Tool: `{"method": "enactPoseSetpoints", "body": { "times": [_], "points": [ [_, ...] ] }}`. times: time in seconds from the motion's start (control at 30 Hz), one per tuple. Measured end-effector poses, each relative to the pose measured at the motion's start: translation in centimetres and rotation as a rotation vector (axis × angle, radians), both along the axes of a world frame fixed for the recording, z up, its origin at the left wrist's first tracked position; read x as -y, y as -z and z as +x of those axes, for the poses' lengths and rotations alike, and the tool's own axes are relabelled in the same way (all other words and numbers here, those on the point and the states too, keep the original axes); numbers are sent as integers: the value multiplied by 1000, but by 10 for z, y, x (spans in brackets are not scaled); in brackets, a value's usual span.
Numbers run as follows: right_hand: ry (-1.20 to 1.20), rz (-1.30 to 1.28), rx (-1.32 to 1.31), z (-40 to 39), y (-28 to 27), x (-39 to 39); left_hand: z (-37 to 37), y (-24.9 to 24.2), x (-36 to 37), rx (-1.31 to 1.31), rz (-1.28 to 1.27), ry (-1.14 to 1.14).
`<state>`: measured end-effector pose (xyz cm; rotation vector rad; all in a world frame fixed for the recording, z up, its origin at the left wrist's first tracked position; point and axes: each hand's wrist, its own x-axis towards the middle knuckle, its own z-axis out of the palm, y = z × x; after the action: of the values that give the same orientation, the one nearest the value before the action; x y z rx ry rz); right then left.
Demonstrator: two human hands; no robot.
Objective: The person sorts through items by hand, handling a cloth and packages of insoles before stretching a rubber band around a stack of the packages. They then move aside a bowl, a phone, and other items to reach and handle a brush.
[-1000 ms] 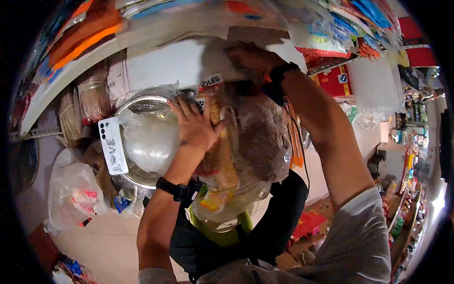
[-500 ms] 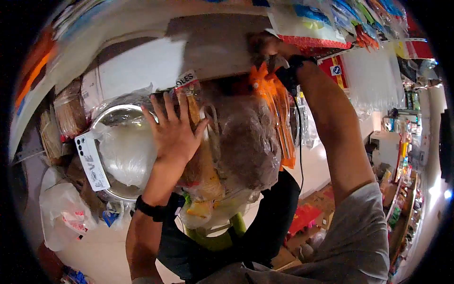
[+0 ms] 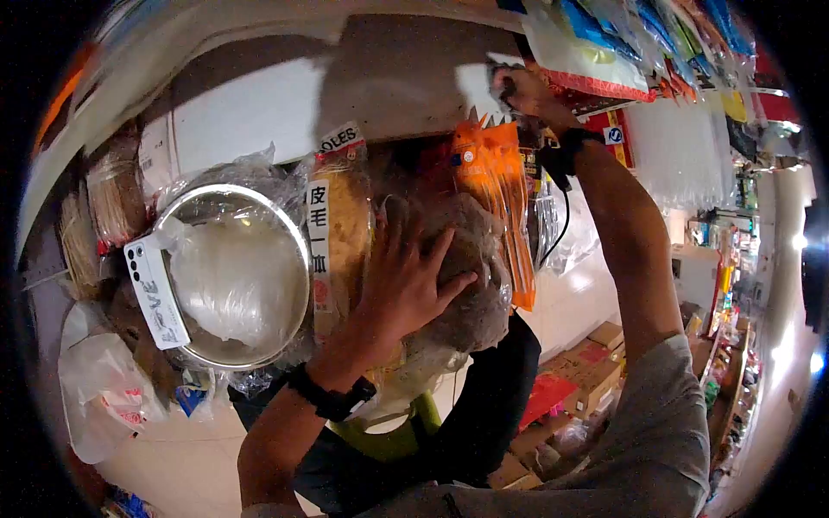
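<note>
My left hand (image 3: 401, 298) lies with fingers spread on a brownish clear-plastic package (image 3: 479, 302) in front of me. Just left of it is a plastic packet of tan fleecy insoles (image 3: 345, 216) with a printed white strip. My right hand (image 3: 528, 93) reaches to the far side, its fingers curled around something dark that I cannot make out, beside the white box surface (image 3: 475, 86). Below that hand stands an orange packet (image 3: 488, 164) with long orange strips. A dark cord (image 3: 565, 216) hangs below the right wrist.
A metal bowl (image 3: 304, 259) holding a clear plastic bag is at left, with a white phone (image 3: 155, 293) against its rim. Bundled sticks (image 3: 117, 203) stand farther left. Hanging packets (image 3: 596, 52) crowd the upper right; cardboard boxes (image 3: 596, 380) sit on the floor.
My left hand has moved right, off the insole packet and onto the brownish package. My right hand has shifted slightly right. The insole packet's label now shows.
</note>
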<state>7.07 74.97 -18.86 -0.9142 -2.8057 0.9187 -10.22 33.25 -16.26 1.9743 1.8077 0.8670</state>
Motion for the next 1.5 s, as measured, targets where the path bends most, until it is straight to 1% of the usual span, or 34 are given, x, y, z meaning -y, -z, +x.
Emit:
{"method": "enactPoseSetpoints", "body": {
  "times": [0.03, 0.1, 0.17, 0.23, 0.3, 0.33, 0.4, 0.53, 0.6, 0.63, 0.7, 0.73, 0.8, 0.83, 0.9, 0.93, 0.97, 1.03, 1.07, 1.13, 1.17, 1.23, 1.27, 1.33, 1.37, 1.4, 1.43, 1.47, 1.5],
  "points": [
    [142, -432, -4, -21, -6, 9, 0, 1, 0, 4, 1, -7],
    [-214, -882, -554, -47, 27, 18, -1, 1, -1, 6, -22, 19],
    [-402, 425, 1, -116, 6, 44, -6, -5, -1, 3, -4, 13],
    [-467, 201, 39, -179, -22, 108, -7, -6, 0, 3, 11, 10],
    [-494, -11, 51, -228, -15, 148, -3, 0, 2, 13, 14, -14],
    [-499, -10, 49, -246, -10, 164, -4, 0, 2, 11, 15, -19],
    [-689, 123, -37, -262, -10, 188, -4, 1, 1, 21, 14, -19],
    [-742, 212, -1, -240, -13, 181, 2, 12, 0, 45, 36, -29],
    [-706, 95, -197, -209, -8, 164, 3, 17, 3, 152, -41, 19],
    [-702, 92, -199, -194, -15, 160, 0, 10, 3, 150, -45, 22],
    [-610, 215, -63, -164, -33, 148, -3, -3, 1, 56, -55, 9],
    [-605, 214, -63, -148, -27, 136, -1, -1, 0, 56, -56, 15],
    [-388, -8, 73, -128, -12, 115, 0, 6, 2, -22, -49, 21],
    [-382, -14, 71, -120, -19, 111, 1, 5, 1, -23, -55, 27],
    [-429, 137, 230, -105, -38, 97, 0, 4, -1, -29, -63, 41],
    [-609, -74, 304, -105, -46, 71, 2, 6, -2, -28, -64, 48],
    [-604, -74, 304, -88, -41, 69, 3, 9, -2, 3, -85, 52],
    [3, -517, -87, -58, -44, 86, 4, 7, -2, 36, -107, 61],
    [6, -517, -88, -53, -44, 78, 3, 3, -2, 27, -141, 69],
    [-79, -6, 341, -40, -26, 43, 2, 0, -1, 18, -177, 81],
    [-79, -7, 340, -28, -18, 30, 1, 1, -1, 11, -159, 79],
    [-34, 115, 405, 0, -3, 6, -1, 1, -2, 5, -143, 76],
    [-40, 115, 407, 10, 4, -6, -1, 1, -3, 15, -140, 73],
    [131, 118, 547, 13, 4, -12, -1, 3, -3, 31, -139, 64],
    [128, 120, 551, 14, 6, -11, 0, 6, -2, 40, -109, 46],
    [126, 252, 587, 5, -9, 10, 1, 8, 0, 48, -79, 28],
    [122, 387, 619, 2, -12, 16, 0, 9, 1, 50, -79, 24],
    [117, 389, 621, -5, -10, 19, -1, 10, 0, 35, -62, 25],
    [137, 497, 593, -9, -3, 21, -2, 10, -1, 23, -43, 29]
  ]
}}
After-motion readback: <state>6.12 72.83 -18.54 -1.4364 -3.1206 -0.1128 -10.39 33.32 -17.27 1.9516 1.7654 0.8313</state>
